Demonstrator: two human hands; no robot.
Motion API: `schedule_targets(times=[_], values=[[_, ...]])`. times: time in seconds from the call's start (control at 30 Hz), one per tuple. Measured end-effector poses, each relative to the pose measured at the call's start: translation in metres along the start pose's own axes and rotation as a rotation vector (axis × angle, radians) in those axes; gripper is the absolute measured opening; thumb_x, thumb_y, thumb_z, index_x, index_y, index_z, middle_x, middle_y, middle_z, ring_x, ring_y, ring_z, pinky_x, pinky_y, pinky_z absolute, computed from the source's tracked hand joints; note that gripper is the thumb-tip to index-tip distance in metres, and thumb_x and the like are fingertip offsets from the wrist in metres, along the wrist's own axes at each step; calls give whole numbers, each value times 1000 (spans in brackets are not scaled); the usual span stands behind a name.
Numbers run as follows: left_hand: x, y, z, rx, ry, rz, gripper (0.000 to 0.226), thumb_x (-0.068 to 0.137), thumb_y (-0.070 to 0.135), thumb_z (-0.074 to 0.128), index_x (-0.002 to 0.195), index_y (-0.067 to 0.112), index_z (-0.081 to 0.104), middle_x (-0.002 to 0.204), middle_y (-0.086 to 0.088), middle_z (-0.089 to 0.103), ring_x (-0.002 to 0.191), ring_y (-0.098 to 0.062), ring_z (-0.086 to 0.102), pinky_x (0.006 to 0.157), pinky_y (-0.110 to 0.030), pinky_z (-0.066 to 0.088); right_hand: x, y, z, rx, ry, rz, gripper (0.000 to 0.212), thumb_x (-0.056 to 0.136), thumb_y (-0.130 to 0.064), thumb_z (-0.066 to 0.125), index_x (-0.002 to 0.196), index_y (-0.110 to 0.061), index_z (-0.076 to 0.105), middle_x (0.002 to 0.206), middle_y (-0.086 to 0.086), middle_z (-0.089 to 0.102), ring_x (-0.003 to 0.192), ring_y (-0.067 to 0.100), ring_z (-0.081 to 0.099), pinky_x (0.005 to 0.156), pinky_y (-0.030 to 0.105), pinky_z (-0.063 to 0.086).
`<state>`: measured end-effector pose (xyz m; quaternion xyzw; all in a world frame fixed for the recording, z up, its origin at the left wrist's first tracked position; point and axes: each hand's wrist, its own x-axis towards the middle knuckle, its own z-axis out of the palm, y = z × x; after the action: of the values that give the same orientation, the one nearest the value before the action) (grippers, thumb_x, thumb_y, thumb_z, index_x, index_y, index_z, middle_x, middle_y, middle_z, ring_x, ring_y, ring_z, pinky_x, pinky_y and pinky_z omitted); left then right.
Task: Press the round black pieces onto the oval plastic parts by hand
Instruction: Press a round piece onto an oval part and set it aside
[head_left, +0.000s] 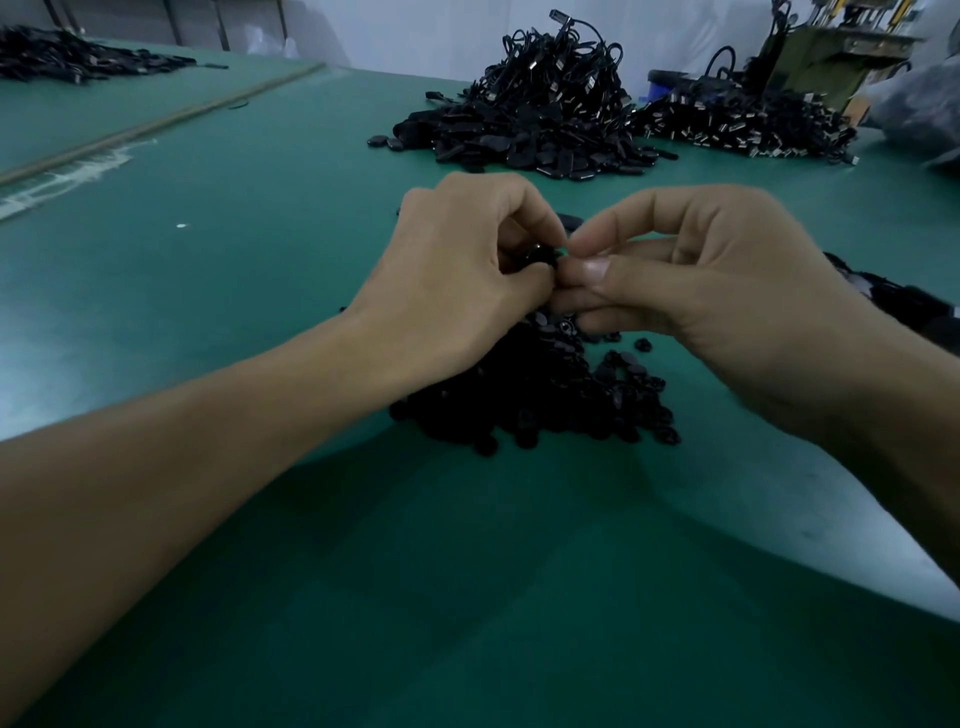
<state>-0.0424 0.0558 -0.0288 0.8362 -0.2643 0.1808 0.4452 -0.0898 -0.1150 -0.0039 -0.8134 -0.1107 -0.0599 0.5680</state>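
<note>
While your hands meet in the middle of the frame, both close on one small black piece.
Your left hand curls round it; your right hand pinches it with thumb and fingertips. Just below, a heap of black pieces lies on the green table; a pile of oval parts sits at upper centre.

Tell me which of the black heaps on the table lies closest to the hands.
The low heap of small pieces right under the left hand and right hand. The others, such as the tall cable heap, lie far across the table.
</note>
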Motion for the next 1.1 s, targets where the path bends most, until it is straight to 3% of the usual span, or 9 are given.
schedule_targets(times=[0.2,0.27,0.37,0.6,0.87,1.1], values=[[1,3,0,-135,-88,-51,17,83,12,77,86,27,68,74,7,73,63,-4,68,65,-21,56,3,13,-9,-323,204,-84,14,88,-17,75,95,-29,71,81,-8,76,77,2,72,67,17,56],[1,4,0,-225,-116,-91,18,84,7,77,87,23,69,75,3,75,64,-12,71,67,-25,60,4,16,-12,-305,170,-96,11,87,-20,77,95,-27,75,82,-10,76,77,-1,70,71,14,54],[2,6,-2,-323,-133,-151,20,83,1,77,91,17,68,79,-5,77,66,-19,72,69,-29,62,5,19,-11,-244,90,-101,7,87,-16,76,91,-21,74,78,-8,76,69,0,69,63,9,48],[1,8,-4,-454,-134,-219,18,81,-3,78,91,11,72,72,-2,75,64,-14,70,66,-23,61,8,23,-12,-186,103,-104,4,87,-18,76,87,-19,72,69,-3,74,61,3,66,57,13,49],[0,11,-5,-514,-150,-264,18,82,-5,76,95,7,72,82,-11,76,71,-19,75,67,-23,61,6,19,-13,-209,100,-113,4,87,-18,75,85,-18,72,67,-5,72,58,1,61,58,13,50],[1,12,-3,-451,-105,-237,16,83,-3,77,94,9,73,80,-8,76,72,-17,76,69,-22,61,6,15,-15,-349,115,-143,7,86,-21,77,82,-22,71,71,-3,72,60,4,62,62,29,57]])
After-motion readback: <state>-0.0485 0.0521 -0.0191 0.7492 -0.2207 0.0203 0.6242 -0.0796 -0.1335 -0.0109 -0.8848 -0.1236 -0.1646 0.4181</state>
